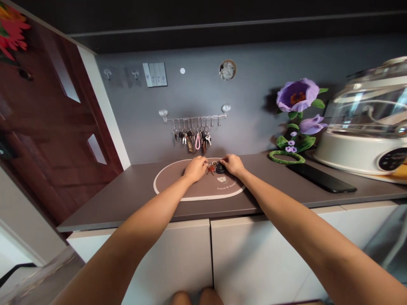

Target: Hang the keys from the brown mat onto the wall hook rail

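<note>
Your key bunch [217, 167] is on the mat [171, 180], b/w your two hands, R of the mat's middle: black fob [220, 169] on the R, reddish-brown charm [211, 168] on the L. Your R hand [234, 164] has its fingertips at the fob's edge; your L hand [196, 170] has its fingertips right by the charm. Fingers look drawn in narrow on both, but can't tell if either actually pinches anything.

Mat's brown w/ a pale rim & rounded ends, white flower print + lettering near your R forearm. It lies flat on the dark grey-brown countertop [104, 199]. To the R, a black phone [321, 178] lies at an angle; behind it, a purple flower ornament [297, 97] on a green ring base, then a white appliance [352, 150] w/ clear cover & dark control panel.

Grey wall [260, 72] at the back: clear hook rail [195, 119] w/ hanging keys [190, 137], incl. a pink loop [197, 140]. Higher up, a pale four-strip panel [155, 75], two clear hooks [108, 74] & a round hole [227, 70] w/ whitish stuff in it. Far L: dark red-brown door [60, 140]. Below: white cabinet fronts [178, 250].
</note>
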`<state>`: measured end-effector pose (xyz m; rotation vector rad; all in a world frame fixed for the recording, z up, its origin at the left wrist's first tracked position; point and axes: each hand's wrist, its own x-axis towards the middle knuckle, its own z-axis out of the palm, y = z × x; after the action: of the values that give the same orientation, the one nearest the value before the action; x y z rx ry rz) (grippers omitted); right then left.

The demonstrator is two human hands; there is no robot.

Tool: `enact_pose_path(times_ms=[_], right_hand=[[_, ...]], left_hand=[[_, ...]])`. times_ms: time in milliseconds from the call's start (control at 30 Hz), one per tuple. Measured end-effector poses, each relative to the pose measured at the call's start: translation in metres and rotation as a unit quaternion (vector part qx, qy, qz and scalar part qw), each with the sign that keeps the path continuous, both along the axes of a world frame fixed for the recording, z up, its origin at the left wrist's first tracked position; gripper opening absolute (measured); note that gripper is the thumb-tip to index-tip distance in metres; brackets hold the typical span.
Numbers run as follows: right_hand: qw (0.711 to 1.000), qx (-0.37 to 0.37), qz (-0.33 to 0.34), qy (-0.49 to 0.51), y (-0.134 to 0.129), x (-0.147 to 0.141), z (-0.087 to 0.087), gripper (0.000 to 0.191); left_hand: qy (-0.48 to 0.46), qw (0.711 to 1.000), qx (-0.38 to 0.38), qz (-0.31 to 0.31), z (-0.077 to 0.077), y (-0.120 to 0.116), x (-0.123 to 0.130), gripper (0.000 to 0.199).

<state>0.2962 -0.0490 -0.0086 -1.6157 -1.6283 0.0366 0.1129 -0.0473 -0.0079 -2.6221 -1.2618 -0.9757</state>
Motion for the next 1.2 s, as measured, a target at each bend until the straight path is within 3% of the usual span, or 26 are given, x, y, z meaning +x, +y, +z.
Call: enact_pose_path(times_ms=[167,300,767,967,1200], right_hand=[[0.997,-0.046,-0.022,-0.055,-0.003,-0.001,0.002,0.014],[0.997,-0.059,-0.038,-0.044,-0.008,-0.002,0.006,0.017],[0.993,0.104,0.042,0.036,-0.012,-0.009,0.017,0.017],[0.972,0.119,0.115,0.165,-0.013,-0.012,0.017,0.022],[0.905,0.078,0.214,0.359,-0.022,-0.021,0.022,0.031]], left_hand=[[-0.025,1.0,0.001,-0.007,-0.001,0.003,-0.001,0.018],[-0.037,0.999,0.01,-0.022,-0.001,0.003,-0.001,0.017],[-0.075,0.995,0.055,-0.038,0.003,0.0,-0.001,0.016],[-0.09,0.993,0.066,-0.048,0.007,-0.005,0.0,0.018],[-0.104,0.989,0.086,-0.057,0.012,-0.013,0.002,0.019]])
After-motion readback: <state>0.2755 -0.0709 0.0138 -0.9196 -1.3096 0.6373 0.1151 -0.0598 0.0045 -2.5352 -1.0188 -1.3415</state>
